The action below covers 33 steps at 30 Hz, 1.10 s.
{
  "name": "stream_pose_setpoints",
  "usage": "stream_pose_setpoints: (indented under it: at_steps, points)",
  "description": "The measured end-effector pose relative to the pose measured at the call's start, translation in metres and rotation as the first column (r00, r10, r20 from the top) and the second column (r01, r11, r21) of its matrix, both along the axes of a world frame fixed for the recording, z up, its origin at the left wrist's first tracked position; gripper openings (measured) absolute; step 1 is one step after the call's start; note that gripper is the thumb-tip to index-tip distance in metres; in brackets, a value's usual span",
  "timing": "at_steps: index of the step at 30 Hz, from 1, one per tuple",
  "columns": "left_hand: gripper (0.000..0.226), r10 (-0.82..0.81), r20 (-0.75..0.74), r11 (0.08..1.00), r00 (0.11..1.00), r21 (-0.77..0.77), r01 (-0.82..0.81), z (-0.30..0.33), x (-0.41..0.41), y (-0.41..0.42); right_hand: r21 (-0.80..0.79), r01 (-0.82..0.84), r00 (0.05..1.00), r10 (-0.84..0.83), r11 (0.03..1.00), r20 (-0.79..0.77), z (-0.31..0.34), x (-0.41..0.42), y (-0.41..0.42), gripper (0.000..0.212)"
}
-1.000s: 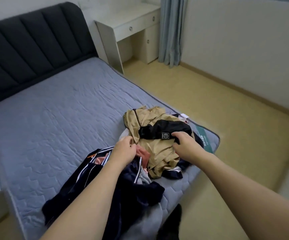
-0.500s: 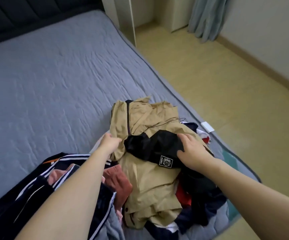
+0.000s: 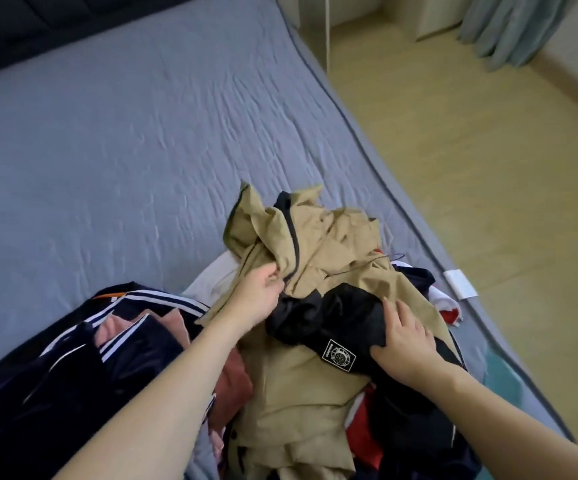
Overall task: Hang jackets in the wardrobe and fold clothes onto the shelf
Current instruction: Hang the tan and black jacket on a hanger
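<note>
Hands on the tan jacket

Clothes are lying heaped on the bed (image 3: 124,150), the tan jacket (image 3: 315,258) topmost. I'm seeing the left hand (image 3: 258,294) pinching a jacket fold, fingers curled. The right hand (image 3: 403,344) is pressing, fingers straight, on the jacket's black part (image 3: 329,317). A striped navy jacket (image 3: 72,368) is lying left of the tan one.

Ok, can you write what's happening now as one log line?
step: sorting pile | left hand: grips tan jacket | right hand: rests on black sleeve | place: bed
</note>
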<state>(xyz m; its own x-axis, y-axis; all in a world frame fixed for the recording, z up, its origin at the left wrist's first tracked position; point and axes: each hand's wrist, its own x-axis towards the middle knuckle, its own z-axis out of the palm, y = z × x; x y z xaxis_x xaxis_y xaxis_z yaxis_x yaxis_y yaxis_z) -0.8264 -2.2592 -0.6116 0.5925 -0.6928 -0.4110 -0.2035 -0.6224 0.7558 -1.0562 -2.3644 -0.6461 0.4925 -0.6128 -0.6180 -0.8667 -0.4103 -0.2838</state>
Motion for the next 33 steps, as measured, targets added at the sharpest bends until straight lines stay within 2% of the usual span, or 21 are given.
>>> stream_pose_setpoints:
  at_steps: [2,3,4,5,6,8,9,10,12,15,18,19,20,21,23,24,26,28,30,32,33]
  points:
    - [0.028,-0.161,0.004,0.987,0.987,0.026,0.161,0.062,-0.02,0.021,-0.044,-0.004,0.996,0.008,0.999,0.092,0.05,0.01,-0.002,0.097]
    - [0.028,-0.164,-0.009,0.986,0.986,0.005,0.164,0.097,-0.027,0.034,-0.069,-0.035,0.991,0.043,0.997,0.126,0.078,0.014,-0.002,0.102]
    - [0.029,-0.097,-0.034,0.994,0.995,-0.049,0.095,0.133,-0.032,0.048,-0.083,-0.072,0.984,0.084,0.994,0.157,0.107,0.017,0.0,0.106]
    - [0.029,0.029,-0.089,0.99,0.996,-0.138,-0.041,0.171,-0.036,0.061,-0.077,-0.111,0.974,0.124,0.991,0.191,0.135,0.021,0.005,0.111]
    - [0.028,0.18,-0.18,0.946,0.967,-0.239,-0.221,0.21,-0.039,0.073,-0.05,-0.159,0.96,0.166,0.986,0.224,0.162,0.024,0.013,0.116]
    - [0.027,0.392,-0.446,0.733,0.804,-0.377,-0.566,0.287,-0.045,0.096,0.05,-0.288,0.925,0.265,0.956,0.272,0.215,0.032,0.041,0.127]
    - [0.026,0.42,-0.561,0.619,0.714,-0.398,-0.677,0.322,-0.048,0.109,0.101,-0.358,0.901,0.315,0.928,0.298,0.239,0.038,0.057,0.13]
    - [0.025,0.431,-0.619,0.543,0.656,-0.403,-0.737,0.355,-0.048,0.123,0.133,-0.408,0.879,0.349,0.903,0.326,0.262,0.046,0.073,0.13]
    - [0.02,0.481,-0.637,0.454,0.603,-0.407,-0.792,0.411,-0.047,0.151,0.116,-0.453,0.836,0.376,0.884,0.401,0.308,0.071,0.103,0.112]
    - [0.016,0.553,-0.646,0.309,0.526,-0.427,-0.85,0.483,-0.04,0.206,0.009,-0.444,0.744,0.363,0.896,0.561,0.378,0.12,0.144,0.049]
    - [0.02,0.522,-0.682,0.132,0.512,-0.529,-0.839,0.549,-0.036,0.266,0.002,-0.387,0.711,0.297,0.922,0.638,0.453,0.161,0.198,0.009]
    - [0.015,0.511,-0.689,0.056,0.515,-0.57,-0.819,0.572,-0.036,0.288,-0.047,-0.377,0.673,0.309,0.925,0.672,0.477,0.172,0.22,0.008]
    - [0.014,0.501,-0.692,-0.02,0.52,-0.61,-0.792,0.596,-0.035,0.309,-0.128,-0.339,0.616,0.322,0.932,0.719,0.504,0.183,0.246,0.017]
    - [0.022,0.502,-0.686,-0.089,0.527,-0.647,-0.757,0.621,-0.034,0.331,-0.183,-0.27,0.529,0.304,0.945,0.792,0.531,0.189,0.272,0.033]
    - [0.03,0.535,-0.632,-0.181,0.56,-0.734,-0.655,0.671,-0.03,0.377,-0.13,-0.182,0.287,0.179,0.975,0.941,0.589,0.193,0.326,0.057]
    - [0.027,0.551,-0.592,-0.203,0.588,-0.779,-0.594,0.695,-0.03,0.401,-0.052,-0.209,0.206,0.096,0.976,0.974,0.614,0.191,0.353,0.062]
    - [0.012,0.572,-0.516,-0.215,0.638,-0.844,-0.491,0.736,-0.029,0.45,0.04,-0.406,0.068,-0.014,0.913,0.998,0.644,0.179,0.411,0.064]
    - [0.018,0.598,-0.473,-0.22,0.647,-0.873,-0.435,0.768,-0.029,0.499,-0.059,-0.522,-0.127,-0.01,0.851,0.992,0.641,0.16,0.472,0.063]
    - [0.024,0.617,-0.448,-0.225,0.647,-0.888,-0.401,0.79,-0.027,0.55,-0.225,-0.566,-0.183,0.146,0.793,0.972,0.632,0.157,0.532,0.076]
    - [0.017,0.644,-0.393,-0.169,0.656,-0.91,-0.38,0.801,-0.027,0.597,-0.383,-0.618,-0.221,0.316,0.686,0.923,0.626,0.162,0.589,0.085]
    - [0.014,0.661,-0.362,-0.133,0.657,-0.918,-0.372,0.803,-0.026,0.619,-0.394,-0.646,-0.231,0.325,0.654,0.917,0.627,0.167,0.618,0.082]
